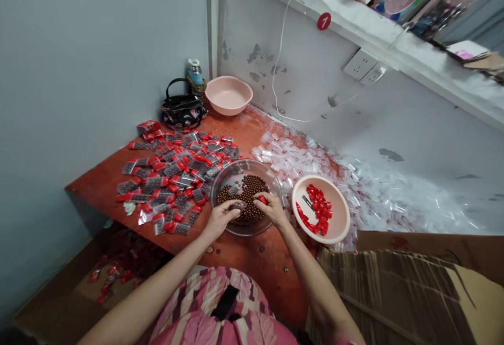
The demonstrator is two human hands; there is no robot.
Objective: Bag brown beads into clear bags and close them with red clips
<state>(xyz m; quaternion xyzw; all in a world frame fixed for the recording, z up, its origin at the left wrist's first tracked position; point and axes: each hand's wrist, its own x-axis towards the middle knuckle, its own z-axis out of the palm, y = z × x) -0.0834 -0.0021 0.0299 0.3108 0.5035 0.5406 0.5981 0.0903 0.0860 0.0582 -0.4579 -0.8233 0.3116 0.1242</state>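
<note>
A clear bowl [224,177] of small brown beads [252,186] stands on the red-brown table [244,253] in front of me. Both my hands are in it. My left hand [222,215] is closed, pinching a small clear bag over the beads. My right hand [268,206] is closed too, with a small red piece showing between its fingers. To the right a pink bowl [338,229] holds several red caps [319,211]. Left of the clear bowl lies a heap of filled packets with red tops [173,177].
Empty clear bags [299,156] are strewn along the wall at right. A pink basin [229,94], a black handbag [181,111] and a bottle stand in the far corner. Flattened cardboard [394,292] lies at right. A box with more packets [118,274] sits under the table's left edge.
</note>
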